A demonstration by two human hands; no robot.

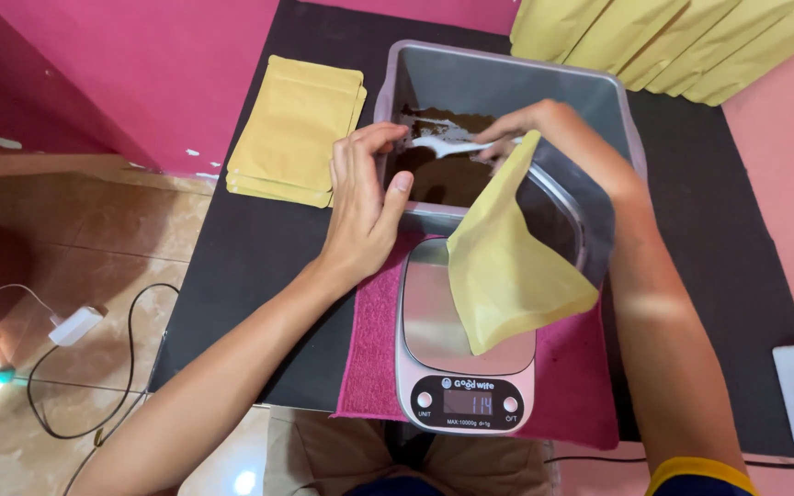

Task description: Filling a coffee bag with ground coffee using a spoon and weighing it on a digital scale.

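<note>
My right hand [544, 129] grips a white plastic spoon [448, 147] and yellow paper pouch [507, 266] mid-frame; left hand [365, 207] open, on the grey tub's rim [397, 101].

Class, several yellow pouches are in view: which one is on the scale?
The tilted yellow pouch resting on the scale; the others lie stacked or rowed aside.

A yellow-tan flat pouch [507, 266] hangs open just below the right fingers [507, 138], its lower end resting over the scale. A stack of like pouches [291, 129] lies flat left of the left fingers [365, 156]. More yellow pouches [673, 41] fan out beyond the right fingers, well apart. The scale's small grey rectangular screen [467, 402] glows well below both hands
</note>
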